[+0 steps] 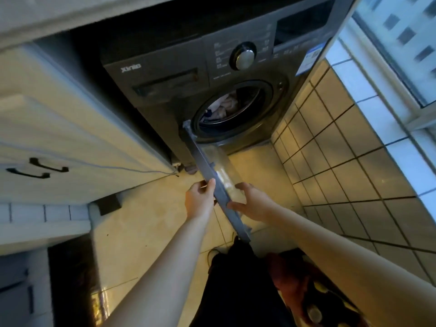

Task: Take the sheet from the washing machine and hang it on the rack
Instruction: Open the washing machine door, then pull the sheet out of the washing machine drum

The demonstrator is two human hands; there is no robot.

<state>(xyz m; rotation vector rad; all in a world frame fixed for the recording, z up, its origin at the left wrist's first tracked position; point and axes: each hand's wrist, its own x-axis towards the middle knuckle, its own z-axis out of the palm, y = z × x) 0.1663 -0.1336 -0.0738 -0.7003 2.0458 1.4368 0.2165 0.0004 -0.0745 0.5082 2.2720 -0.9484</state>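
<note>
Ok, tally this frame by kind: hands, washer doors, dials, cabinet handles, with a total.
Hands: 2, left hand and right hand
Washer door: 1
Dial: 1
Cabinet handles: 2
Total: 6

Washing machine (pixel 165 100) logo (pixel 131 67) begins "Xi", rest blurred; sticker (pixel 311 58) unreadable.

Cream cabinet (pixel 70 128) with two black handles (pixel 48 166) left; tiled wall (pixel 342 147), window (pixel 401 38) right; floor tiles (pixel 146 220) below.
</note>
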